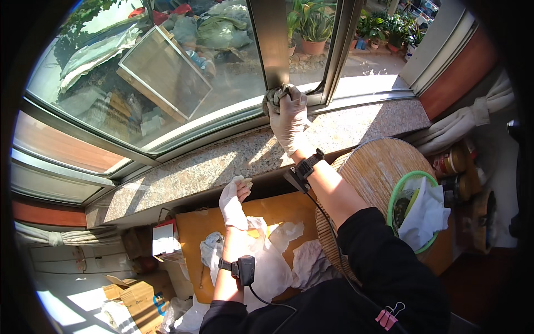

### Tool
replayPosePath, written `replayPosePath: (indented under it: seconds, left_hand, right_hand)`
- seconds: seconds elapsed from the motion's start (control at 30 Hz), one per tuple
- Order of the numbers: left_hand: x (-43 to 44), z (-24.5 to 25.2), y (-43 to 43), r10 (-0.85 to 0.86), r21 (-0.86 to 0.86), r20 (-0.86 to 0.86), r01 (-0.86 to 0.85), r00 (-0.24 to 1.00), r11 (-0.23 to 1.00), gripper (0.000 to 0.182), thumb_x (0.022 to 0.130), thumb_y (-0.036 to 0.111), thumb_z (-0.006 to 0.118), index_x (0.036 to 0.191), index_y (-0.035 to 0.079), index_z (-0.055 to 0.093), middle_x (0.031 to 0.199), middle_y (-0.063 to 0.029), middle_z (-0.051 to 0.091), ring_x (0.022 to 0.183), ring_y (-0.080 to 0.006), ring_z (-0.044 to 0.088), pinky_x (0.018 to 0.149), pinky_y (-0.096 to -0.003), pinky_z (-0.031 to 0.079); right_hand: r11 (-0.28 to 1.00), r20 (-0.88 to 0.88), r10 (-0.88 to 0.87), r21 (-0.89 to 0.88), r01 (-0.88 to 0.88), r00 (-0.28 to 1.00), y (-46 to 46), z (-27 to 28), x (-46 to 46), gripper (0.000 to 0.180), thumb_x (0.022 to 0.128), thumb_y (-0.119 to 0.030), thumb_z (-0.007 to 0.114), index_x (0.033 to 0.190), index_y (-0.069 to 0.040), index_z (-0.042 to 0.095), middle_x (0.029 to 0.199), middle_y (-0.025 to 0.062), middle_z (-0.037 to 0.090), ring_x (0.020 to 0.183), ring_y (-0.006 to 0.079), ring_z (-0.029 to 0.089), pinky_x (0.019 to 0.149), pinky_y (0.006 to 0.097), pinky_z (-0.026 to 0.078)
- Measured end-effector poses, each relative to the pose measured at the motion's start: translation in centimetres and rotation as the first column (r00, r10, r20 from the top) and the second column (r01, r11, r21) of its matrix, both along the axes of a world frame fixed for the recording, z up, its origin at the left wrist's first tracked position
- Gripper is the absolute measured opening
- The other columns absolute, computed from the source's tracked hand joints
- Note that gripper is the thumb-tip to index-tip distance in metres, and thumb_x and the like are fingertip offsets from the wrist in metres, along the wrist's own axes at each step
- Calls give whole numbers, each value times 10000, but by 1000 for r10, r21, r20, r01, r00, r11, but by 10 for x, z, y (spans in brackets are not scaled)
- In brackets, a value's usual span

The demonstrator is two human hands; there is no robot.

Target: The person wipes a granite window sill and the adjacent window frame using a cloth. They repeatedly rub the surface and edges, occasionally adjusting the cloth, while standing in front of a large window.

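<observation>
My right hand (290, 119), in a thin white glove, grips a bunched grey-green cloth (272, 99). It presses the cloth against the foot of the upright metal frame (272, 46) of a sliding window, just above the sill. My left hand (234, 204), also gloved, hovers at the near edge of the speckled stone windowsill (217, 160); its fingers are loosely curled with nothing visible in them. Below it, crumpled whitish plastic bags (269, 267) lie on an orange-brown tabletop (200, 229).
A round slatted wooden board (371, 160) and a green-rimmed basket (391, 208) holding a white cloth (423, 213) stand at right, near several jars (450, 163). Tied curtains (463, 119) hang beside the window. An open cardboard box (137, 302) sits low at left. Cables run from both wrist devices.
</observation>
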State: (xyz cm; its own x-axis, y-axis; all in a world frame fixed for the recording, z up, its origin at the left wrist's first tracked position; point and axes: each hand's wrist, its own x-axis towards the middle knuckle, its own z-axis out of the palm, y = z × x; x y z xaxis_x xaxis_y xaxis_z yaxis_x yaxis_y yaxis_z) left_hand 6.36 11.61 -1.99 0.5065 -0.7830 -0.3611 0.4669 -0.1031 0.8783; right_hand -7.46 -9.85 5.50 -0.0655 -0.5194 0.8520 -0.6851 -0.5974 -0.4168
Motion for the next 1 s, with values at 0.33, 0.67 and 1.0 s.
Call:
replayPosePath:
  seconds: [0.33, 0.67, 1.0]
  left_hand:
    - [101, -2, 11, 174, -28, 202, -172, 964, 985, 354, 1050, 212, 499, 1294, -18, 611, 1116, -133, 701, 970, -202, 693, 842, -309, 554]
    - [220, 27, -2, 469, -178, 260, -436, 844, 882, 358, 1006, 183, 574, 1329, 29, 555, 1159, -148, 729, 911, -207, 711, 759, -331, 546]
    - [323, 39, -18, 578, -225, 423, -537, 698, 813, 509, 994, 121, 545, 1496, 77, 473, 1535, -36, 482, 1226, -174, 567, 879, -337, 471]
  right_hand:
    - [971, 186, 63, -238, -17, 980, -25, 91, 0, 383, 674, -66, 829, 989, -65, 610, 1162, 155, 591, 983, 364, 544, 818, 435, 482]
    - [984, -12, -21, 174, 23, 1000, 15, -21, -4, 367, 722, -66, 785, 1043, -58, 607, 1126, 157, 584, 978, 386, 556, 792, 463, 521]
    - [854, 104, 35, -520, 24, 994, -55, 215, 15, 390, 682, -73, 822, 993, -67, 587, 1166, 145, 578, 996, 374, 534, 845, 473, 479]
